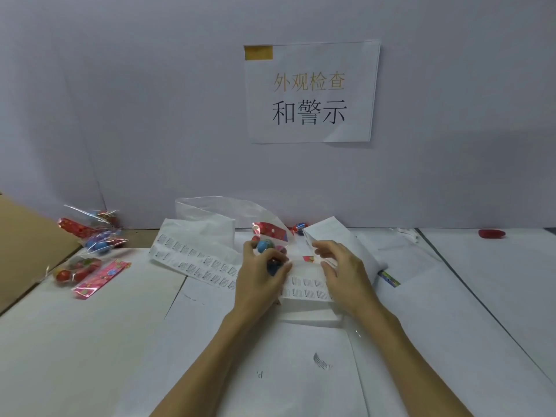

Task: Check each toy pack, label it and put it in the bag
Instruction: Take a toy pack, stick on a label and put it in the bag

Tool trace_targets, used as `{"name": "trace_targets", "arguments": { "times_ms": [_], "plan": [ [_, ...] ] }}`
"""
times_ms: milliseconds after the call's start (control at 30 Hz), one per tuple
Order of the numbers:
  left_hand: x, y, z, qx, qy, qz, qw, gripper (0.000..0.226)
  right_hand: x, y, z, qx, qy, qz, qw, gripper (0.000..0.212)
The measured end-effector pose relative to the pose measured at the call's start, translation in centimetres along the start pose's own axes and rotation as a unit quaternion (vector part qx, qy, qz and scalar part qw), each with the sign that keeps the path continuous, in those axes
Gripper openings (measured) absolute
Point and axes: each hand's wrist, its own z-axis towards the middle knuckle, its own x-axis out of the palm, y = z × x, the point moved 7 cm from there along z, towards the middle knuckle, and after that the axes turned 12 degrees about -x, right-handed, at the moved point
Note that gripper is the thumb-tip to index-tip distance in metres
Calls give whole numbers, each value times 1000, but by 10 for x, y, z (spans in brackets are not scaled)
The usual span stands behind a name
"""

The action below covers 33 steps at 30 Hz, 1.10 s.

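Centrally, left hand (262, 272) fingers gripping toy pack (268, 239), right hand (340, 267) fingers loosely spread over label sheet (305, 288)

Bare desk (90, 341) is lying open in front and to the far right; the label strip (192, 263) is running across the middle, toy packs (90, 251) are crowding the left beside a cardboard flap (27, 245), the clear bag (216, 215) is standing against the wall (150, 115), which is closing off the back
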Motion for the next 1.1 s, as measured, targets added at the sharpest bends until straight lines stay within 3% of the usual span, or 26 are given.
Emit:
{"name": "trace_targets", "arguments": {
  "times_ms": [200, 367, 533, 700, 833, 1100],
  "plan": [
    [-16, 0, 0, 30, -46, -29, 998, 6, -8, -24, 0, 48, 40, -30, 998, 39],
    [-20, -10, -4, 105, -75, -1, 992, 6, 6, -8, -1, 0, 82, -18, 996, 33],
    [-16, -5, -1, 79, -26, 12, 996, 13, 10, -5, -3, 8, 63, -43, 997, 21],
    [-4, -26, -13, 185, 37, 141, 972, 44, 9, -8, -4, 5, 46, -41, 998, 15],
    [4, -25, -19, 197, 54, 176, 963, 23, 9, -11, -4, 18, 56, -59, 997, 14],
    [3, -19, -14, 186, 24, 171, 967, 15, 8, -9, -3, 9, 65, -63, 996, 13]
  ]
}}
